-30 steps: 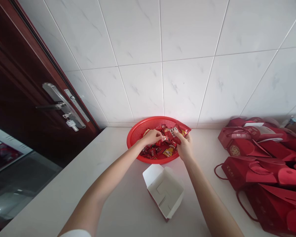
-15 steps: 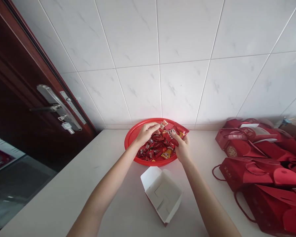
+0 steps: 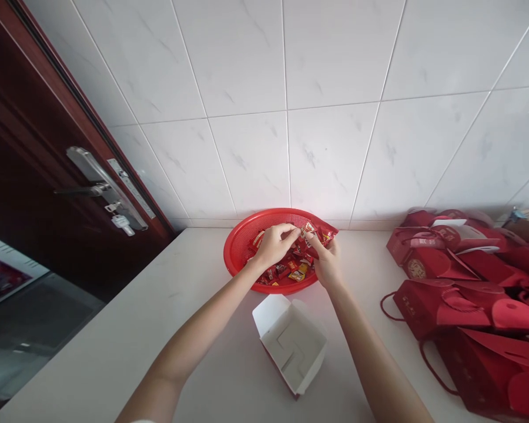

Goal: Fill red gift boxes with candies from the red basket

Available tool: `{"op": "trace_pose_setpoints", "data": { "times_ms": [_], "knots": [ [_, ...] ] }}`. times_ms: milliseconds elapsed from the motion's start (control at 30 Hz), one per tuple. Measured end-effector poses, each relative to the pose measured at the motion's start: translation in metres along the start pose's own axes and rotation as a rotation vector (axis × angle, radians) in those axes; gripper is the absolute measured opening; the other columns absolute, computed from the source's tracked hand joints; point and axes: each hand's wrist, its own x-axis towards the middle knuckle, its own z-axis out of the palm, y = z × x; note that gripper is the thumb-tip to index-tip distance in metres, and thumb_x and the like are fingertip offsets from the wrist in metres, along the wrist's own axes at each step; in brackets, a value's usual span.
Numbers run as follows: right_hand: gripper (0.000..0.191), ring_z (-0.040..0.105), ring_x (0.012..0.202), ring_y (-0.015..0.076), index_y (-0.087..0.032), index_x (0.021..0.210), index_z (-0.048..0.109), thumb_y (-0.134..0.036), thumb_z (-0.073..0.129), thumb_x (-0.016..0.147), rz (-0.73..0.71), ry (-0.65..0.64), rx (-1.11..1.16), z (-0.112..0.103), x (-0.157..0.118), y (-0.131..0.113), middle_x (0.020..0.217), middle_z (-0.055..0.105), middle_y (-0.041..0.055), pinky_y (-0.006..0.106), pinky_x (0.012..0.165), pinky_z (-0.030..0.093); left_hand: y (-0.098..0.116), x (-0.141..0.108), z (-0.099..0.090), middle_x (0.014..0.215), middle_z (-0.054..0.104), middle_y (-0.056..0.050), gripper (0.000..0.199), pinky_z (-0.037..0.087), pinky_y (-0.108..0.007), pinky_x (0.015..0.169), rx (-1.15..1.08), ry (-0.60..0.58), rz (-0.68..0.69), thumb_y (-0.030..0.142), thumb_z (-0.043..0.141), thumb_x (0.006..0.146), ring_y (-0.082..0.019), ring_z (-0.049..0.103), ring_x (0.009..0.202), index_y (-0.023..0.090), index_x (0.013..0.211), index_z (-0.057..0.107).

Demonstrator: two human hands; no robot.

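Red packets sit in the right hand over a basket.

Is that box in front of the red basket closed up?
No, the box is open, with a flap sticking up and its white inside showing.

No wording can be read for sure. At the right of the frame, red gift boxes carry a round gold emblem and small characters; at the centre, candy wrappers show lettering too small to make out.
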Motion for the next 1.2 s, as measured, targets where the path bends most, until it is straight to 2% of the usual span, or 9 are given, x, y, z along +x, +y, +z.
{"op": "trace_pose_setpoints", "data": {
  "times_ms": [100, 267, 367, 467, 600, 667, 767, 933, 1200],
  "knots": [
    [0.031, 0.074, 0.083, 0.0192, -0.019, 0.095, 0.074, -0.034, 0.088, 0.070, -0.009, 0.003, -0.036, -0.003, 0.001, 0.003, 0.091, 0.079, 0.0017, 0.030, 0.076, 0.060, 0.003, 0.002, -0.004, 0.079, 0.071, -0.005, 0.035, 0.051, -0.029, 0.072, 0.069, -0.036, 0.030, 0.046, 0.058, 0.090, -0.020, 0.065, 0.077, 0.016, 0.078, 0.071],
    [0.034, 0.075, 0.083, 0.0215, -0.020, 0.095, 0.073, -0.036, 0.088, 0.070, 0.004, 0.018, -0.018, -0.001, 0.000, 0.001, 0.093, 0.080, 0.0028, 0.034, 0.077, 0.061, -0.001, 0.010, -0.016, 0.077, 0.070, -0.002, 0.038, 0.052, -0.027, 0.068, -0.024, -0.188, -0.072, 0.052, 0.061, 0.089, -0.018, 0.066, 0.072, 0.016, 0.081, 0.072],
    [0.034, 0.075, 0.079, 0.0220, -0.022, 0.093, 0.072, -0.036, 0.089, 0.066, 0.000, 0.112, 0.033, 0.002, 0.000, -0.002, 0.088, 0.079, 0.0012, 0.035, 0.073, 0.061, -0.008, 0.017, -0.024, 0.079, 0.071, -0.003, 0.044, 0.052, -0.028, 0.067, -0.077, -0.165, -0.114, 0.057, 0.058, 0.089, -0.018, 0.066, 0.072, 0.016, 0.081, 0.071],
    [0.031, 0.073, 0.072, 0.0188, -0.022, 0.088, 0.071, -0.037, 0.088, 0.066, -0.042, 0.223, 0.106, 0.000, 0.003, -0.004, 0.080, 0.076, -0.0010, 0.032, 0.068, 0.060, -0.019, 0.026, -0.025, 0.087, 0.075, -0.006, 0.040, 0.052, -0.029, 0.071, 0.047, -0.181, -0.110, 0.052, 0.057, 0.092, -0.020, 0.067, 0.076, 0.015, 0.085, 0.072],
    [0.030, 0.072, 0.076, 0.0156, -0.023, 0.084, 0.067, -0.038, 0.087, 0.068, -0.081, 0.268, 0.130, -0.006, 0.008, -0.001, 0.080, 0.073, -0.0028, 0.028, 0.071, 0.060, -0.029, 0.034, -0.002, 0.098, 0.076, -0.008, 0.022, 0.051, -0.031, 0.078, 0.341, -0.457, 0.091, 0.034, 0.063, 0.091, -0.022, 0.069, 0.087, 0.017, 0.091, 0.075],
    [0.030, 0.072, 0.079, 0.0153, -0.023, 0.083, 0.065, -0.038, 0.087, 0.069, -0.095, 0.273, 0.128, -0.009, 0.010, 0.001, 0.080, 0.073, -0.0031, 0.027, 0.072, 0.060, -0.031, 0.037, 0.017, 0.095, 0.075, -0.010, 0.016, 0.050, -0.033, 0.080, 0.506, -0.612, 0.265, 0.030, 0.069, 0.086, -0.024, 0.067, 0.089, 0.016, 0.080, 0.073],
    [0.029, 0.072, 0.078, 0.0156, -0.023, 0.083, 0.066, -0.038, 0.086, 0.069, -0.118, 0.301, 0.134, -0.011, 0.011, 0.004, 0.080, 0.072, -0.0030, 0.027, 0.071, 0.059, -0.034, 0.040, 0.041, 0.082, 0.072, -0.009, 0.019, 0.048, -0.035, 0.083, 0.580, -0.698, 0.333, 0.024, 0.080, 0.073, -0.028, 0.066, 0.088, 0.017, 0.062, 0.067],
    [0.026, 0.072, 0.078, 0.0157, -0.023, 0.084, 0.066, -0.039, 0.084, 0.072, -0.134, 0.287, 0.108, -0.010, 0.010, 0.004, 0.078, 0.072, -0.0037, 0.028, 0.072, 0.059, -0.040, 0.049, 0.049, 0.066, 0.066, -0.005, 0.030, 0.046, -0.038, 0.089, 0.655, -0.725, 0.259, 0.019, 0.086, 0.060, -0.028, 0.065, 0.085, 0.019, 0.048, 0.058],
    [0.028, 0.071, 0.071, 0.0143, -0.022, 0.080, 0.069, -0.035, 0.090, 0.066, -0.060, 0.294, 0.173, -0.006, 0.007, -0.003, 0.078, 0.073, -0.0028, 0.026, 0.064, 0.058, -0.048, 0.063, 0.009, 0.058, 0.061, -0.002, 0.036, 0.037, -0.046, 0.105, 0.861, -0.634, 0.050, 0.012, 0.075, 0.065, -0.024, 0.066, 0.078, 0.019, 0.043, 0.047]
  ]
}}
